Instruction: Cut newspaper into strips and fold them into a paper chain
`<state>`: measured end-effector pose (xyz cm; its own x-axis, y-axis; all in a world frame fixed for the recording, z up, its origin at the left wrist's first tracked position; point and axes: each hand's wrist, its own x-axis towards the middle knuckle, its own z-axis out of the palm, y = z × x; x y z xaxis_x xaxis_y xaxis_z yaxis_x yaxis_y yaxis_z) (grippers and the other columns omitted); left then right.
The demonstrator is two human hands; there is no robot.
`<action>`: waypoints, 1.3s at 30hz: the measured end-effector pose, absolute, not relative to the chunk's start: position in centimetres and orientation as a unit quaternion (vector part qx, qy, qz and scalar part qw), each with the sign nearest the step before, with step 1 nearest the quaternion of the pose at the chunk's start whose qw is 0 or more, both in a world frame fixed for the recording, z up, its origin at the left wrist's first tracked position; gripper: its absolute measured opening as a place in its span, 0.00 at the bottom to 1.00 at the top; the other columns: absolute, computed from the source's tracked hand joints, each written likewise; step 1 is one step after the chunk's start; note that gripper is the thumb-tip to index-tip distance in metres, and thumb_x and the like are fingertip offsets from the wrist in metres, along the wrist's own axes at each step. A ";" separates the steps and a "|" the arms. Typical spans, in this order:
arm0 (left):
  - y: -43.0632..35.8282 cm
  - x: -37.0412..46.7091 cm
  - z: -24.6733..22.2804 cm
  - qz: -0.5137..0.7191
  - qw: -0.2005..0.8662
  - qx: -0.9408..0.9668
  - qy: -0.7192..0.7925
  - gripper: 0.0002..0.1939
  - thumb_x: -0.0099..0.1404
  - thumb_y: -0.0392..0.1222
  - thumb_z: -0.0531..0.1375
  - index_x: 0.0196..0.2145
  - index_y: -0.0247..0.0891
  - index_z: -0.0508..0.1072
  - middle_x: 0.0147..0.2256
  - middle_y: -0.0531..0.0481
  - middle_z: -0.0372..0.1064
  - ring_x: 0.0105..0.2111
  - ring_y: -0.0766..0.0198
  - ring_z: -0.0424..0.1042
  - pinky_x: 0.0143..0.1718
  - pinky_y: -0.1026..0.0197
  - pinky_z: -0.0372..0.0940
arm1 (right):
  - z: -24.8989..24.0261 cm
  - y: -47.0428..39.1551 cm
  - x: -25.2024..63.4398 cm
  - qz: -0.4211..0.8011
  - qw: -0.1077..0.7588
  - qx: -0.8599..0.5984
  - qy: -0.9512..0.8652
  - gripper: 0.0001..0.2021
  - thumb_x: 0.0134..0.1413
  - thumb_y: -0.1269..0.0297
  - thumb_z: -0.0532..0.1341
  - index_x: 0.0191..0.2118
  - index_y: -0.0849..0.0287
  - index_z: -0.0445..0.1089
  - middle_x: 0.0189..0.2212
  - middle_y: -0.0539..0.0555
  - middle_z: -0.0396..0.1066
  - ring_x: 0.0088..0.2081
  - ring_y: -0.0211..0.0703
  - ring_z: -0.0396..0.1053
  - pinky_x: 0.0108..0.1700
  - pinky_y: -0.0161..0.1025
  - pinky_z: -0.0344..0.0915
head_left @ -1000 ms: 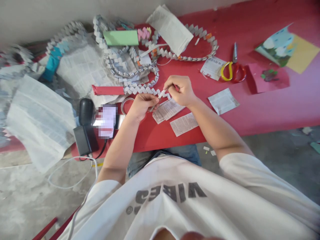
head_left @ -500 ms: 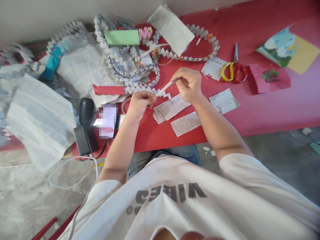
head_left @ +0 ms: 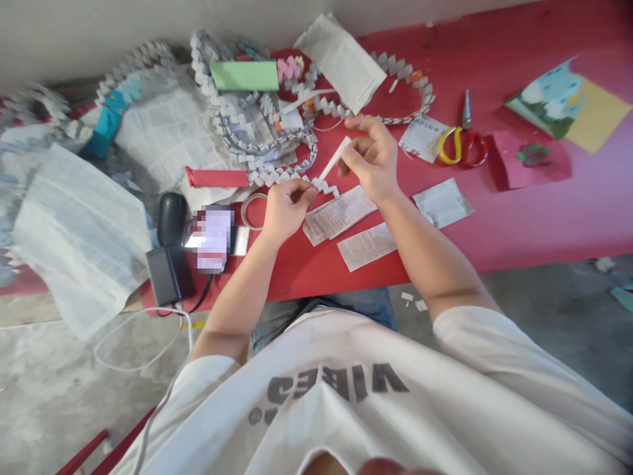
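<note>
My left hand (head_left: pixel 289 210) pinches the lower end of a narrow folded white paper strip (head_left: pixel 332 162). The strip slants up and right towards my right hand (head_left: pixel 372 158), whose fingers are spread, with the thumb close beside the strip's upper end; whether they touch I cannot tell. Just behind the hands lies a zigzag chain of folded paper (head_left: pixel 270 175) on the red table (head_left: pixel 297 277). Below and between my hands, cut printed paper pieces (head_left: pixel 346 212) overlap, and another printed piece (head_left: pixel 366 247) is nearer the table's front edge.
Scissors (head_left: pixel 463 142) with yellow and red handles lie at right, near a pink paper (head_left: pixel 534 165) and a colourful card (head_left: pixel 554 99). At left are a phone (head_left: pixel 212 241), a black adapter (head_left: pixel 168 277), a tape roll (head_left: pixel 253 211) and large paper sheets (head_left: pixel 84 231).
My right hand's fingers have come apart from their pinch on the strip's upper end, and the strip now stands more steeply. My left hand keeps its pinch, moved slightly right.
</note>
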<state>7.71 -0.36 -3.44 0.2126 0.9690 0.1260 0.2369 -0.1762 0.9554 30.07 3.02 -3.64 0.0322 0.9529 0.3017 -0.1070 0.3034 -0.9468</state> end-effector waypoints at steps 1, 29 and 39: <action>-0.4 7.9 -3.6 0.442 0.453 0.627 0.453 0.07 0.70 0.40 0.68 0.33 0.39 0.81 0.26 0.53 0.76 0.26 0.68 0.73 0.31 0.64 0.65 | -3.8 2.9 29.6 0.475 0.597 -0.375 -0.527 0.32 0.55 0.37 0.74 0.57 0.52 0.74 0.26 0.45 0.76 0.24 0.33 0.72 0.29 0.34 0.67; -0.5 8.6 -4.7 0.431 0.432 0.624 0.489 0.05 0.68 0.33 0.67 0.34 0.39 0.81 0.27 0.53 0.77 0.25 0.69 0.73 0.26 0.66 0.64 | -5.1 2.2 26.4 0.509 0.620 -0.404 -0.439 0.23 0.59 0.38 0.73 0.33 0.54 0.78 0.20 0.44 0.58 0.22 0.30 0.52 0.25 0.35 0.50; -0.4 9.0 -4.6 0.468 0.580 0.524 0.412 0.24 0.69 0.65 0.70 0.36 0.39 0.81 0.29 0.50 0.78 0.24 0.66 0.77 0.31 0.61 0.77 | -4.1 1.1 26.0 0.575 0.542 -0.359 -0.497 0.24 0.56 0.38 0.75 0.38 0.57 0.81 0.30 0.48 0.72 0.29 0.34 0.67 0.30 0.35 0.69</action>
